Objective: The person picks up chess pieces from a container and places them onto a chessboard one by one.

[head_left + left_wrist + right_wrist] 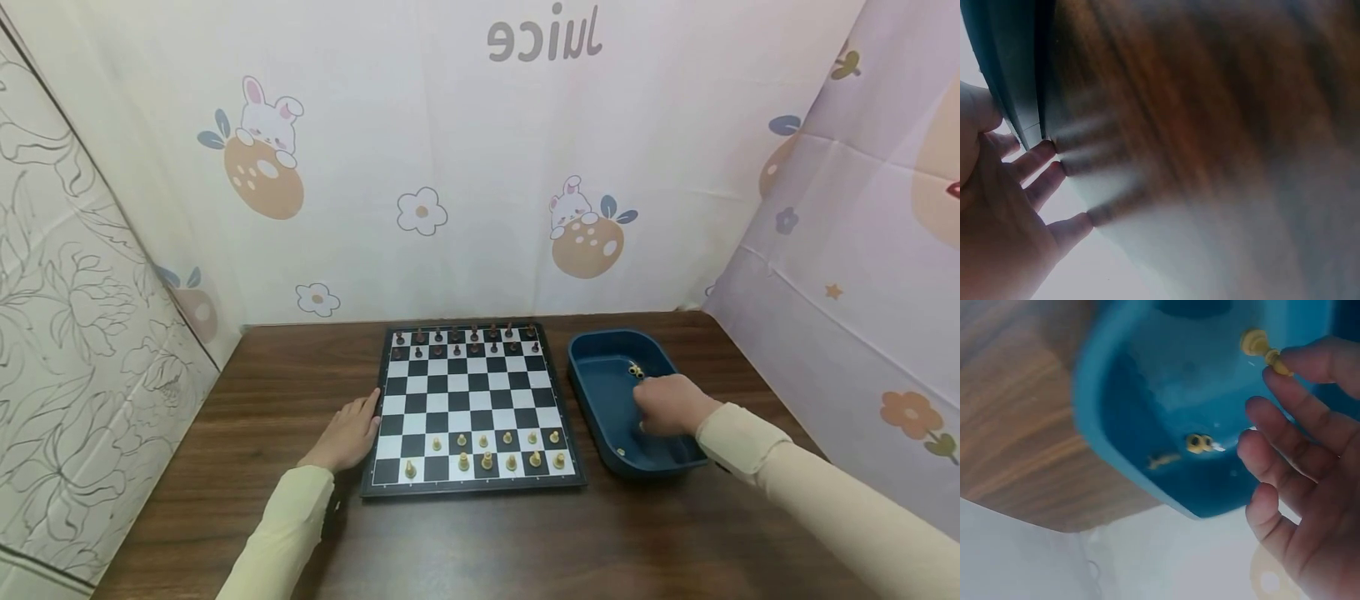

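My right hand point(671, 405) reaches into a blue tub point(592, 400) and pinches a gold chess piece point(1255, 342) between thumb and index finger, its wide base pointing away from the fingertips. Which piece it is cannot be told. Several other gold pieces point(1196, 443) lie in the tub. At the left edge of the chessboard point(472, 492), my left hand point(347, 435) rests with its fingers extended and touching the frame. Gold pieces point(487, 461) stand in the two near rows, with gaps at the left; dark reddish pieces point(474, 335) fill the two far rows.
The brown wooden table point(285, 392) carries the board and, just to its right, the tub. A patterned curtain point(420, 167) hangs behind the table's far edge. Another printed cloth point(862, 275) closes off the right side, and a floral panel point(82, 317) the left.
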`<state>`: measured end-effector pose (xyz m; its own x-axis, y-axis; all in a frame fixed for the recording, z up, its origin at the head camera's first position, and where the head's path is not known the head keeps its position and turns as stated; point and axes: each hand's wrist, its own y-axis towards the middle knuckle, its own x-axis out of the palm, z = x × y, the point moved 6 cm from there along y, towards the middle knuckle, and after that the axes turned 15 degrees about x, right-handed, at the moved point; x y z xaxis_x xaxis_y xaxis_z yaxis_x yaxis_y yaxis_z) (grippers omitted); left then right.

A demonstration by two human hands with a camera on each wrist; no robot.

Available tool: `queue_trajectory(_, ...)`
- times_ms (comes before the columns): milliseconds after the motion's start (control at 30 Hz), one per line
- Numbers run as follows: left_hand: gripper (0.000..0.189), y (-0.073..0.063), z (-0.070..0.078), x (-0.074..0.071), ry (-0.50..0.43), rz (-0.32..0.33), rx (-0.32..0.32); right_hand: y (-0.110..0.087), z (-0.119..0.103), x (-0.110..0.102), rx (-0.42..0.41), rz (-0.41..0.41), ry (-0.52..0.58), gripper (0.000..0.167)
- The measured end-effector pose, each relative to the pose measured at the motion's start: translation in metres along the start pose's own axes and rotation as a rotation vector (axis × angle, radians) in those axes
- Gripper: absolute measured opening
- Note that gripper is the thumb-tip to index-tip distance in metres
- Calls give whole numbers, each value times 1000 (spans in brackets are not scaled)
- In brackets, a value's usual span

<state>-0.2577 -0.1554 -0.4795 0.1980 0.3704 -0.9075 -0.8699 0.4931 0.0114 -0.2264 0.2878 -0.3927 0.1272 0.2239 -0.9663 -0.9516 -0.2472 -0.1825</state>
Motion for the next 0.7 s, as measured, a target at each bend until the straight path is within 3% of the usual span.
queue_trajectory(300,55,0,1,0,-5,-12,-16,17,-21,-37,-40,86,39,24)
queue_trajectory(700,55,1,-1,1,-2,-4,-10,40,-72,-73,-78,143,8,17)
